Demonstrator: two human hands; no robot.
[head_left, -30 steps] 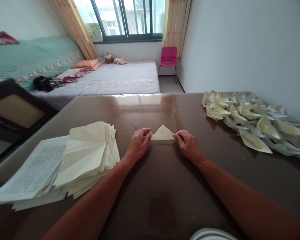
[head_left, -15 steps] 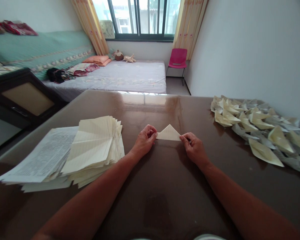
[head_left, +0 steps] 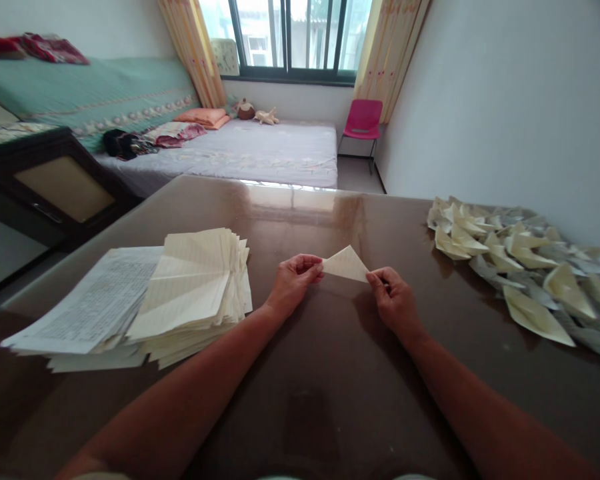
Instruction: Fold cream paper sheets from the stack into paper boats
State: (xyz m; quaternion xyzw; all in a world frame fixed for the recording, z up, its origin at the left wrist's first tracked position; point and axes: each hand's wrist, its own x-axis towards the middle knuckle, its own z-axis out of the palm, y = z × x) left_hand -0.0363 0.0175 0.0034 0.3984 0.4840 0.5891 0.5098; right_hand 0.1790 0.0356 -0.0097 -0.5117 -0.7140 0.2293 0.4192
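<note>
A cream sheet of lined paper folded into a triangle [head_left: 347, 264] is stretched between my two hands, peak pointing away from me. My left hand [head_left: 299, 280] pinches its left corner between thumb and fingers. At the lower right corner, my right hand [head_left: 394, 297] is closed in a similar pinch. The folded paper is held over the brown glossy table [head_left: 300, 373]. Left of my left forearm lies a thick stack of cream lined paper [head_left: 187, 287], partly overlapping a stack of printed white sheets [head_left: 90, 300].
Many folded paper boats [head_left: 520, 250] are heaped at the table's right side, near the wall. Beyond the table are a bed [head_left: 280, 150], a pink chair [head_left: 363, 120] and a window. A dark cabinet [head_left: 55, 180] stands at the left.
The folded triangle has tilted, its left corner now higher than its right. Both hands still grip its corners. The whole view has shifted slightly.
</note>
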